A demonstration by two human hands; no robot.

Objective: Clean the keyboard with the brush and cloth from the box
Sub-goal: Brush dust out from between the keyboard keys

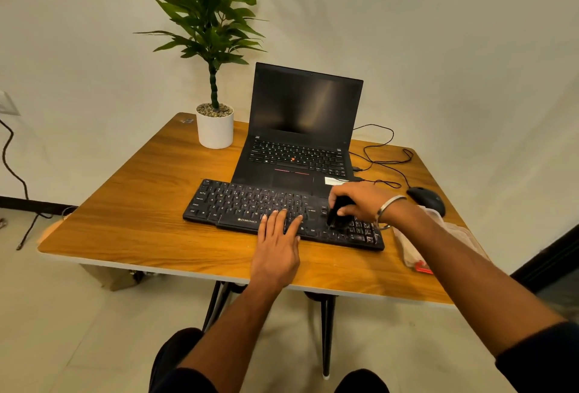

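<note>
One keyboard (pixel 250 204); left hand (pixel 277 245) flat on it; right hand (pixel 360 200) grasping one brush (pixel 338 214).

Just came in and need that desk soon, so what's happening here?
A person is cleaning the black keyboard in front of the open laptop. The left hand lies flat on its near edge, steadying it, while the right hand grips a dark brush on the keys by the number pad. A cloth lies on the table to the right, unused for now.
</note>
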